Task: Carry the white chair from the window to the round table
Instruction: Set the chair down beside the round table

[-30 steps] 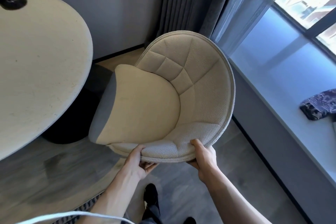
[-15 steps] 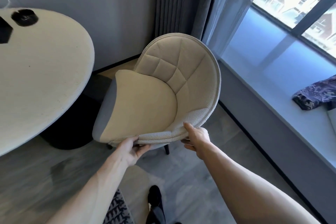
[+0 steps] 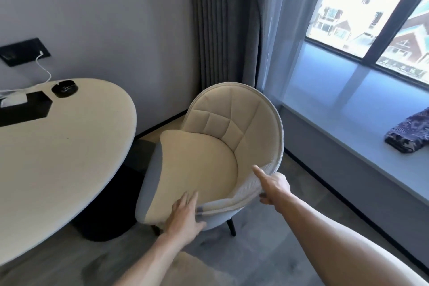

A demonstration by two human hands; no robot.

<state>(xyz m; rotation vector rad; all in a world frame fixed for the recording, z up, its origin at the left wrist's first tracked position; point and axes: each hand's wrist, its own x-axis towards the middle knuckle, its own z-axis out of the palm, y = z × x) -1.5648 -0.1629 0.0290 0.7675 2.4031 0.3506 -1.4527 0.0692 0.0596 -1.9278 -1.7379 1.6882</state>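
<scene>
The white chair (image 3: 197,169), cream upholstery with a quilted round back and a grey shell, stands on its dark legs on the floor right beside the round table (image 3: 58,158). Its seat faces the table edge. My left hand (image 3: 185,216) lies over the near rim of the chair, fingers stretched flat on the seat and thumb under the rim. My right hand (image 3: 274,186) holds the rim on the right side, index finger pointing along the inside of the backrest and the other fingers curled beneath.
A grey curtain (image 3: 216,30) hangs behind the chair. The window (image 3: 371,18) and its long sill (image 3: 348,123) run along the right, with a patterned cloth (image 3: 411,132) on the sill. A black ashtray (image 3: 64,88) and black tray (image 3: 23,109) sit on the table. Its dark base (image 3: 104,216) stands close to the chair.
The chair has come down from a tilted, lifted pose onto the floor by the table. My fingers have loosened and stretched out on the rim. My view has risen and pulled back.
</scene>
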